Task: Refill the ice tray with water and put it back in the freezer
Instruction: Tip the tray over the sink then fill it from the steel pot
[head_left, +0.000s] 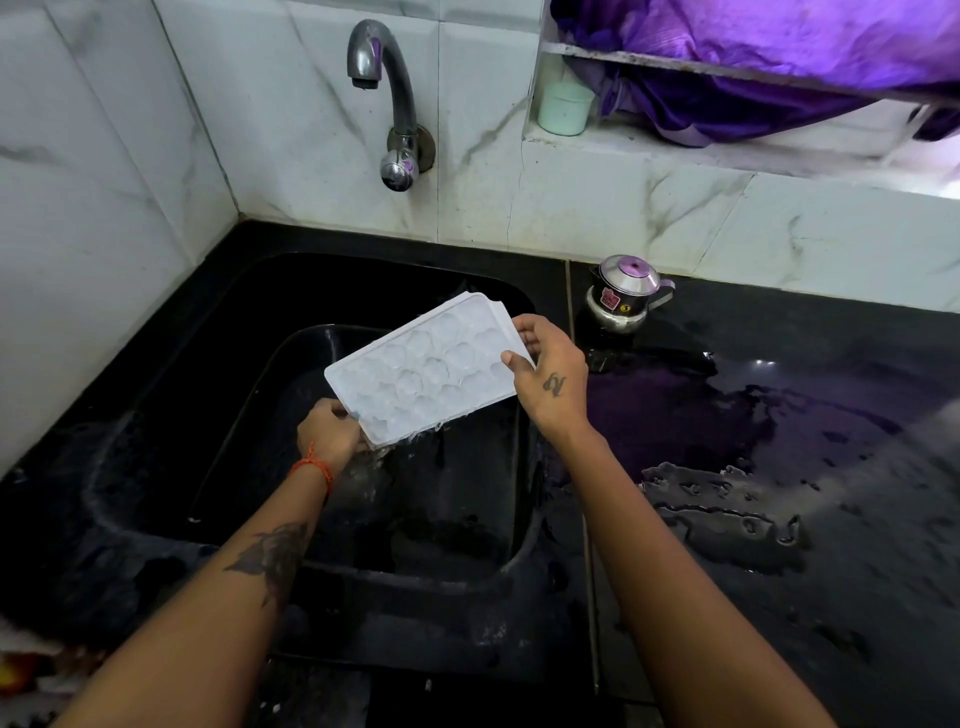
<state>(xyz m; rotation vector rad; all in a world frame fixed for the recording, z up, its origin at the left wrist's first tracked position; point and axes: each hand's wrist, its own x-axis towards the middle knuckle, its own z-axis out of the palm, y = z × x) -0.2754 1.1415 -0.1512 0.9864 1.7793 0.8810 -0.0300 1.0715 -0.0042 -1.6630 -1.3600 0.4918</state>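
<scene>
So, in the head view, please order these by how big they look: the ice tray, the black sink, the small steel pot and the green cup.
1. black sink
2. ice tray
3. small steel pot
4. green cup

The pot and the cup look nearly alike, and the cup stands farther from the camera, so their order is unsure.

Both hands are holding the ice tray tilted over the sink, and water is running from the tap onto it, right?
Not quite. The head view shows the tap with no water running. The left hand and right hand do hold the ice tray tilted over the sink.
</scene>
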